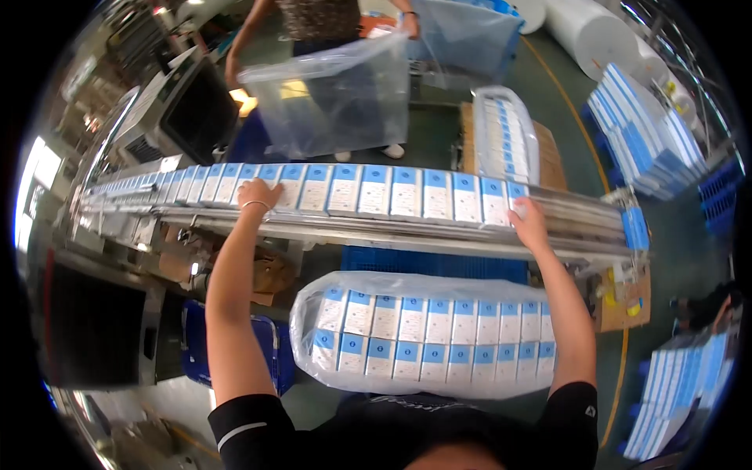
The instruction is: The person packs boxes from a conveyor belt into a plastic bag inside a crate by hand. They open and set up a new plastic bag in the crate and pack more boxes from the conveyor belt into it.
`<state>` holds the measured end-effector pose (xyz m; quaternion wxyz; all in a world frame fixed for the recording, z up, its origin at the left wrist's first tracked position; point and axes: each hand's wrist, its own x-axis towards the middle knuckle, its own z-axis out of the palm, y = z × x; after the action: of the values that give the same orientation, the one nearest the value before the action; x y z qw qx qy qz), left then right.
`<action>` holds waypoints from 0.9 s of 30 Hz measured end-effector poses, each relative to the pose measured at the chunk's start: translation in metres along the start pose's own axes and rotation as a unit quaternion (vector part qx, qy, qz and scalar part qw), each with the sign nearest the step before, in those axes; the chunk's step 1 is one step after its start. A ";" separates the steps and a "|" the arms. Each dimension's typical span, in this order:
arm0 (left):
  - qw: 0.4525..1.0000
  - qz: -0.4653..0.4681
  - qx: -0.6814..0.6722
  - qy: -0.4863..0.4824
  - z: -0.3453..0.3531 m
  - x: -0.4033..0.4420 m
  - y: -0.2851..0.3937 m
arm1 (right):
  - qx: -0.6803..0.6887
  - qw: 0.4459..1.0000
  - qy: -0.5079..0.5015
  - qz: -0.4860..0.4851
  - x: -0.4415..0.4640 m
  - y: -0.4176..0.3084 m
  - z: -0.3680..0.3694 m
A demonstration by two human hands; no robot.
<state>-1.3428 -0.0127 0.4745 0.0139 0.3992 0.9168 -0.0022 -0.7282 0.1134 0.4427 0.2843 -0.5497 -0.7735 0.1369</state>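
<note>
A long row of blue-and-white boxes stands on a metal conveyor. My left hand rests on the boxes left of the middle, its fingers spread. At the right end of the row, my right hand is against the last box, with its fingers partly bent round the edge. Nearer to me, below the conveyor, a clear plastic bag holds two rows of similar boxes.
Across the conveyor, a co-worker holds up a large clear bag. Another bagged stack lies behind the conveyor. Box stacks stand at the right. A blue crate is below my left arm.
</note>
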 end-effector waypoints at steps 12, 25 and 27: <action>0.969 0.166 -0.086 -0.160 -0.010 -0.043 0.097 | -0.153 0.926 -0.226 0.259 0.033 0.008 -0.049; 0.992 0.018 -0.106 -0.073 0.020 -0.071 0.171 | -0.159 0.948 -0.099 0.259 0.038 0.033 -0.032; 0.983 0.043 -0.168 -0.058 0.024 -0.078 0.168 | -0.134 0.947 -0.115 0.269 0.031 0.034 -0.036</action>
<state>-1.1663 0.0440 0.4537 0.1340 0.4292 0.8839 0.1288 -0.6883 0.1503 0.4624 0.0702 -0.7508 -0.6357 0.1652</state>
